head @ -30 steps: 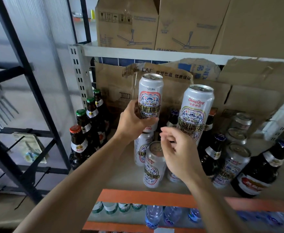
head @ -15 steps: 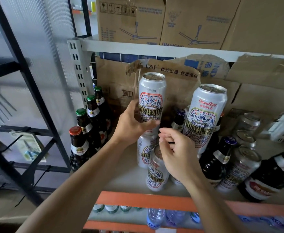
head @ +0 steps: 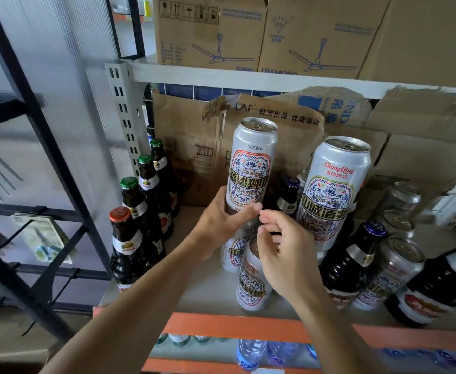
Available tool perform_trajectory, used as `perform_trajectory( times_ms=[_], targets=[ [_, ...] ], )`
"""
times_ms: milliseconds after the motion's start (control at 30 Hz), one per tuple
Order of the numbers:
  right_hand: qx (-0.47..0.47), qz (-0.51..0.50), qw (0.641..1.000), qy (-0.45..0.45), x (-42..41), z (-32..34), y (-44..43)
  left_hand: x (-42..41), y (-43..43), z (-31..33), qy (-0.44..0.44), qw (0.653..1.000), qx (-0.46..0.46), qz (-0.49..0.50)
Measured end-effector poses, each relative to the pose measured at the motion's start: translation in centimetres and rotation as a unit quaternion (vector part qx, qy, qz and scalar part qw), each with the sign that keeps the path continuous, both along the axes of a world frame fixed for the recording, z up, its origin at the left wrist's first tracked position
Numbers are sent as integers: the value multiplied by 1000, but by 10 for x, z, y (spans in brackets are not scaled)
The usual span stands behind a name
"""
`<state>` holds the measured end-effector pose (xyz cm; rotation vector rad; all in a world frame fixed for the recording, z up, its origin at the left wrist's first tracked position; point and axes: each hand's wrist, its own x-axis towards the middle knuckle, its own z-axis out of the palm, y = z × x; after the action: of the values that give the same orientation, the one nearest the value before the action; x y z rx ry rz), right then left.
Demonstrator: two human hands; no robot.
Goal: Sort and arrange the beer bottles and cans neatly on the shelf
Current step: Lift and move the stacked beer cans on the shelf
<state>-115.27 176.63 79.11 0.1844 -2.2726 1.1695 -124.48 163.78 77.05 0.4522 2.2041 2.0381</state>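
- While the left hand (head: 223, 221) wraps around the lower part of an upside-down can (head: 251, 164), thumb across its front, that can stands raised on top of another can (head: 233, 251) on the shelf (head: 200, 290).
- Just right of it, the right hand (head: 286, 251) hovers with fingers loosely curled and holds nothing; its fingertips (head: 266, 218) sit very near the left thumb, above a nearer can (head: 252, 283) standing at the shelf's front.
- To the right, a second tall can (head: 333, 190) marked "Chong Qing" stands raised and upright; what carries it is hidden.
- Along the left edge of the shelf, a row of four dark bottles (head: 137, 211) runs from near to far, the nearest with a red cap, the others green.
- On the right side, blue-capped bottles (head: 352, 263) and more cans (head: 391, 271) are mixed together, some leaning.
- Behind everything stand torn cardboard boxes (head: 194, 147); more boxes (head: 210, 31) printed with ceiling fans sit on the upper shelf.
- Below the orange rail (head: 237, 326), water bottles (head: 250, 352) lie on a lower level.
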Motion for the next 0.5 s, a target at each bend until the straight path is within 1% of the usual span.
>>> perform_trajectory(
  times_ms=[167,333,500],
  targets=[
    [-21,-11,999,21,-1,-3,-4,-3,8,-1,8,1000,6,9],
    [-28,-22,999,22,-3,-4,-2,-9,14,-2,19,999,-18,18],
    [-18,-16,999,28,-2,-3,-3,-8,10,-2,15,1000,-10,22]
  ],
)
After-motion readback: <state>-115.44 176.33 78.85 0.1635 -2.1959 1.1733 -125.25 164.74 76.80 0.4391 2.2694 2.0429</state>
